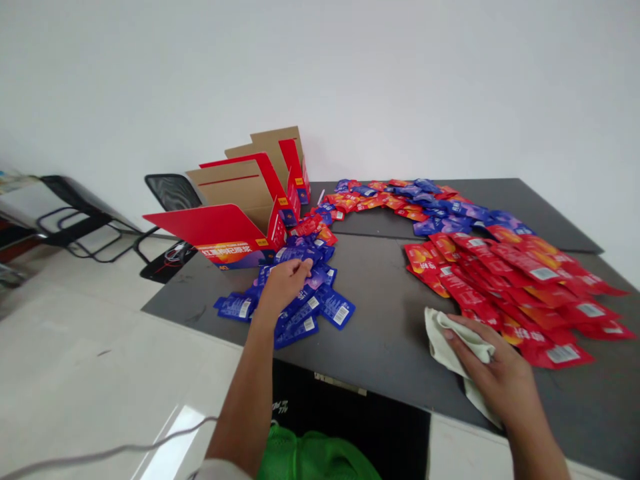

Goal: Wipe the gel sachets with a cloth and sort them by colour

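My left hand (286, 283) rests over a loose pile of blue packets (336, 307) at the left of the table, its fingers curled together. Whether a packet is pinched in them is hidden. In my right hand (500, 367) is a folded pale cloth (440, 343), its lower corner hanging toward the front table edge. The cloth touches the dark tabletop just left of a large heap of red packets (480, 280), which lie overlapped with white barcode labels showing on several.
Open red cartons (220, 233) stand at the table's back left, flaps up. A curved band of mixed red and blue packets (380, 197) runs along the back of the dark table (380, 287). A black mesh chair (167, 193) stands beyond the left edge; a cable (115, 450) crosses the floor.
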Demonstrator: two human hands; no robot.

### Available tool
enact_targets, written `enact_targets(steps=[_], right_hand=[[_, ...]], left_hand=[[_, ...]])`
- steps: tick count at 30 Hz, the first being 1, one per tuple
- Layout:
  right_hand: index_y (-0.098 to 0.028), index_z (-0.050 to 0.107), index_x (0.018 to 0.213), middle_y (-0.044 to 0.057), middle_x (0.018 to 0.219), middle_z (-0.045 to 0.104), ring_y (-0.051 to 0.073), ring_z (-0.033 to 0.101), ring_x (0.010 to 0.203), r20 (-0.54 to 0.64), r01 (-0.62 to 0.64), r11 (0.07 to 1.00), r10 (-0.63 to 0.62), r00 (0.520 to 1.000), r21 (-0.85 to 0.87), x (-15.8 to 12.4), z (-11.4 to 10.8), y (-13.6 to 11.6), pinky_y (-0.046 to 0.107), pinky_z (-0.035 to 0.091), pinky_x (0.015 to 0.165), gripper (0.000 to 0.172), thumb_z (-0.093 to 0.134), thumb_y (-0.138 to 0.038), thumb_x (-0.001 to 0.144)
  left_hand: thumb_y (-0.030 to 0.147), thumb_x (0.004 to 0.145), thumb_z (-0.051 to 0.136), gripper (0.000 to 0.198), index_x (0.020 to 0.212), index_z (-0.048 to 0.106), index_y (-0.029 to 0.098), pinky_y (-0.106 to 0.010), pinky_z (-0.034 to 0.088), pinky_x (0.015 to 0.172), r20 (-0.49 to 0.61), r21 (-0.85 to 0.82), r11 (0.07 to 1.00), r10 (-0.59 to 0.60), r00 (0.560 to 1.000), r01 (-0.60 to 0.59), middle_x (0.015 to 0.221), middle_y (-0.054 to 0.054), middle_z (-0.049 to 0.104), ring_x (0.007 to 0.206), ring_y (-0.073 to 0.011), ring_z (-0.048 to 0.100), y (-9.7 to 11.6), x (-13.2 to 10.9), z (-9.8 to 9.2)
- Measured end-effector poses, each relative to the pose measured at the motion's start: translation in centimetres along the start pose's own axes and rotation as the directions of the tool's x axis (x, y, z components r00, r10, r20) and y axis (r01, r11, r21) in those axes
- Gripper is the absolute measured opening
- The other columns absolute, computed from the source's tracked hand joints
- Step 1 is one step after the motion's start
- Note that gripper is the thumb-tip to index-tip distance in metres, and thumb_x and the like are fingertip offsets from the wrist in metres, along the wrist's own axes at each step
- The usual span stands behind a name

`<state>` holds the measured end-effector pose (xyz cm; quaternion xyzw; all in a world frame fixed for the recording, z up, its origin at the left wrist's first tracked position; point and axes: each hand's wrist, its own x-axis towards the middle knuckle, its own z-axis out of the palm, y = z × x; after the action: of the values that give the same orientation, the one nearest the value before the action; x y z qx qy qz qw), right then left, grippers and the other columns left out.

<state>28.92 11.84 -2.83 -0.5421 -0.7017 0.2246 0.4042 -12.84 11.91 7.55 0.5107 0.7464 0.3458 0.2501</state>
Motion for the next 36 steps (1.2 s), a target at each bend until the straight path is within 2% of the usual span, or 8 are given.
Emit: enact_targets(steps=[2,5,9,12,18,24,30,36], right_hand=[[-0.032,0.08,0.122,0.007,0.125,0.08,0.032,0.077,0.114,-0.007,0.009,1.0,-0.009,1.0,0.009,0.0,0.0,-0.2,0.047,0.059,0.103,0.049,0.07,-0.069,0.092],[-0.031,0.08,0.121,0.006,0.125,0.08,0.03,0.077,0.114,-0.004,0.023,1.0,-0.023,1.0,0.02,0.1,0.0,-0.4,0.045,0.06,0.103,0.045,0.07,-0.065,0.094],[-0.031,0.08,0.123,0.006,0.126,0.08,0.029,0.076,0.115,0.005,0.045,0.999,-0.045,0.999,0.031,0.0,-0.1,-0.4,0.043,0.059,0.104,0.04,0.07,-0.06,0.096],[-0.03,0.079,0.124,0.006,0.126,0.08,0.028,0.076,0.115,0.014,0.068,0.997,-0.069,0.998,0.04,0.0,0.0,-0.4,0.042,0.06,0.104,0.038,0.069,-0.057,0.099],[-0.03,0.079,0.123,0.007,0.125,0.081,0.027,0.078,0.114,-0.013,0.107,0.993,-0.107,0.994,0.051,0.2,0.2,-0.5,0.04,0.062,0.102,0.036,0.068,-0.054,0.1],[-0.032,0.078,0.125,0.006,0.125,0.081,0.025,0.078,0.113,-0.004,0.127,0.99,-0.127,0.992,0.054,0.1,0.2,-0.5,0.037,0.063,0.1,0.031,0.068,-0.05,0.102],[-0.032,0.079,0.124,0.006,0.124,0.081,0.024,0.078,0.112,0.01,0.145,0.987,-0.147,0.989,0.072,0.3,0.1,-0.9,0.034,0.063,0.099,0.028,0.069,-0.045,0.102],[-0.031,0.079,0.125,0.008,0.124,0.081,0.028,0.078,0.113,0.016,0.13,0.989,-0.131,0.991,0.076,0.2,-0.1,-1.2,0.039,0.065,0.098,0.029,0.068,-0.045,0.102]], left_hand=[[0.059,0.106,0.051,0.05,0.077,0.067,0.021,-0.028,0.039,0.061,0.054,0.06,0.982,0.173,0.983,-0.177,0.062,0.002,0.064,0.061,-0.0173,0.061,2.4,-0.7,1.6],[0.052,0.109,0.048,0.05,0.075,0.068,0.02,-0.028,0.04,0.066,0.228,0.126,0.9,0.384,0.895,-0.418,0.07,0.0,0.07,0.069,-0.0172,0.065,6.6,-0.4,5.3],[0.041,0.111,0.047,0.043,0.085,0.073,0.019,-0.028,0.048,0.076,0.415,0.293,0.763,0.441,0.796,-0.576,0.087,-0.006,0.077,0.085,-0.021,0.072,11.4,2.9,12.0],[0.026,0.109,0.049,0.027,0.112,0.075,0.017,-0.029,0.052,0.092,0.412,0.321,0.735,0.46,0.787,-0.597,0.115,-0.01,0.079,0.107,-0.0223,0.073,13.9,6.4,17.0],[0.028,0.114,0.042,0.038,0.138,0.065,0.011,-0.035,0.047,0.115,0.345,0.388,0.726,0.457,0.82,-0.568,0.141,-0.019,0.069,0.135,-0.0258,0.063,16.9,12.6,24.0],[0.048,0.112,0.049,0.051,0.135,0.069,0.008,-0.042,0.05,0.114,0.282,0.483,0.751,0.354,0.892,-0.451,0.145,-0.025,0.065,0.136,-0.0338,0.062,18.3,15.3,27.4],[0.058,0.105,0.061,0.065,0.139,0.067,0.002,-0.045,0.051,0.113,0.258,0.542,0.755,0.267,0.929,-0.368,0.146,-0.03,0.062,0.14,-0.0389,0.059,19.3,16.9,28.7],[0.044,0.104,0.071,0.044,0.137,0.066,0.015,-0.051,0.06,0.104,0.349,0.562,0.733,0.21,0.913,-0.384,0.139,-0.014,0.067,0.122,-0.0288,0.069,21.1,18.9,29.1]])
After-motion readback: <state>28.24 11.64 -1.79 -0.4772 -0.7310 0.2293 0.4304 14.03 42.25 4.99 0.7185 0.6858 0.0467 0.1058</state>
